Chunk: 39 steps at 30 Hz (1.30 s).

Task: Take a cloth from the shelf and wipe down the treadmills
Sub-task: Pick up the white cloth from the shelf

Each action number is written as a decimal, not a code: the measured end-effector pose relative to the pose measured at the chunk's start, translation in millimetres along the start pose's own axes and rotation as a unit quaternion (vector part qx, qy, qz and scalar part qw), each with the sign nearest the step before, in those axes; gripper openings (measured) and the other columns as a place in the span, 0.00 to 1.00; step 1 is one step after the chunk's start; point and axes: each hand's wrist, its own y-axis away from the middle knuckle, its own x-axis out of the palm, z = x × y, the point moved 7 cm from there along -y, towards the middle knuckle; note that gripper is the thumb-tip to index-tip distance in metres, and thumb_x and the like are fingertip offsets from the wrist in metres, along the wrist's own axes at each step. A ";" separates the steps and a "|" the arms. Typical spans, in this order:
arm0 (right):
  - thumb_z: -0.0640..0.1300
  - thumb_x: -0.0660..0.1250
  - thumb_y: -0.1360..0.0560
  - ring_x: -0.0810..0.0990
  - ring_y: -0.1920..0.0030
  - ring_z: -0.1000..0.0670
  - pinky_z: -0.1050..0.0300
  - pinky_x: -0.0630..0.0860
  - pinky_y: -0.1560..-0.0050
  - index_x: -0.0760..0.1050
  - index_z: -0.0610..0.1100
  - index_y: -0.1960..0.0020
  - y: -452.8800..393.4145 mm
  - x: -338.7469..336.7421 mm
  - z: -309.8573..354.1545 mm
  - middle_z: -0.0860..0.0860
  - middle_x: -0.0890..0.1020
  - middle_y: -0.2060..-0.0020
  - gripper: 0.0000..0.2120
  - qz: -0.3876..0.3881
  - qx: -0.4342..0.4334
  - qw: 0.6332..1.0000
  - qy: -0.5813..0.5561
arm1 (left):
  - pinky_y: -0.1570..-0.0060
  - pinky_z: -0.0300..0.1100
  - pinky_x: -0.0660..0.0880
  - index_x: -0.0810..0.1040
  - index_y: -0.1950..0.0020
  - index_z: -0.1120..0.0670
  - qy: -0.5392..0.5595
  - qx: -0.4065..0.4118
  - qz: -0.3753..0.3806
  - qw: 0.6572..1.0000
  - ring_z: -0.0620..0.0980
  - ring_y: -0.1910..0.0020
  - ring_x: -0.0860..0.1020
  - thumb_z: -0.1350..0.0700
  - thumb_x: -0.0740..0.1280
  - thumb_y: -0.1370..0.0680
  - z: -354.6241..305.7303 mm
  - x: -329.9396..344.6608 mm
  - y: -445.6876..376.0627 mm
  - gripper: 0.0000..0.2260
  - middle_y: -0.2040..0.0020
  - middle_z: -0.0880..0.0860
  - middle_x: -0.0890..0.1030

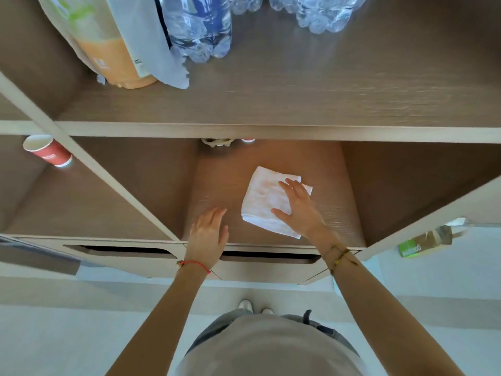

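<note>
Right grip (296, 206) is laid flat, fingers spread, on the folded cloth (264, 202); left grip (207, 234) is held apart. Folded layers should be pinched together before lifting from the shelf (339, 207).

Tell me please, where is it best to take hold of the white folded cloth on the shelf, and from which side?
Take the white cloth at its near folded edge, coming from the open front of the shelf. It lies flat, so a thumb must slip under an edge, and that one is nearest. The right hand already rests on it with fingers spread; the left hand is beside it, empty.
</note>
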 end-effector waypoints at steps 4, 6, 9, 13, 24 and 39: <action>0.62 0.65 0.25 0.50 0.23 0.47 0.49 0.52 0.24 0.55 0.47 0.23 -6.7 17.1 -9.0 0.50 0.55 0.23 0.38 0.005 0.018 1.000 0.025 | 0.32 0.52 0.67 0.72 0.29 0.54 -0.007 -0.013 0.015 1.000 0.55 0.31 0.70 0.56 0.62 0.19 5.3 10.8 -4.1 0.19 0.30 0.53 0.72; 0.63 0.64 0.26 0.52 0.24 0.47 0.50 0.53 0.24 0.57 0.48 0.23 -4.7 18.9 -11.1 0.51 0.58 0.24 0.37 -0.021 0.019 0.999 0.034 | 0.32 0.52 0.67 0.72 0.29 0.54 -0.002 -0.014 0.014 1.000 0.55 0.30 0.69 0.56 0.63 0.19 7.1 12.5 -4.4 0.18 0.29 0.53 0.71; 0.61 0.65 0.26 0.58 0.27 0.46 0.49 0.59 0.28 0.62 0.48 0.25 -1.1 20.4 -9.6 0.51 0.64 0.27 0.34 -0.054 0.018 0.997 0.044 | 0.31 0.52 0.67 0.72 0.29 0.54 0.001 -0.012 0.018 1.000 0.54 0.29 0.68 0.56 0.63 0.19 8.2 15.1 -4.1 0.18 0.29 0.53 0.71; 0.54 0.69 0.27 0.68 0.37 0.43 0.48 0.67 0.38 0.72 0.46 0.35 10.2 17.9 -0.9 0.50 0.74 0.38 0.24 -0.116 0.018 0.993 0.019 | 0.31 0.52 0.67 0.73 0.29 0.55 0.011 -0.006 0.019 1.000 0.54 0.29 0.67 0.57 0.63 0.20 7.5 14.4 -3.2 0.18 0.28 0.53 0.70; 0.44 0.72 0.30 0.74 0.51 0.46 0.52 0.76 0.54 0.78 0.43 0.47 60.9 -5.3 3.2 0.49 0.81 0.52 0.13 -0.182 0.032 0.983 -0.017 | 0.33 0.51 0.70 0.76 0.32 0.55 0.052 0.050 0.005 0.997 0.54 0.34 0.73 0.57 0.63 0.19 -13.3 -7.5 8.8 0.16 0.36 0.53 0.78; 0.43 0.73 0.31 0.75 0.52 0.45 0.56 0.72 0.56 0.78 0.45 0.48 233.8 -35.2 -13.1 0.49 0.81 0.54 0.12 -0.310 0.256 0.914 -0.045 | 0.43 0.52 0.77 0.77 0.36 0.58 0.130 0.263 0.090 0.952 0.53 0.41 0.76 0.62 0.65 0.21 -88.2 -10.9 32.1 0.14 0.40 0.54 0.79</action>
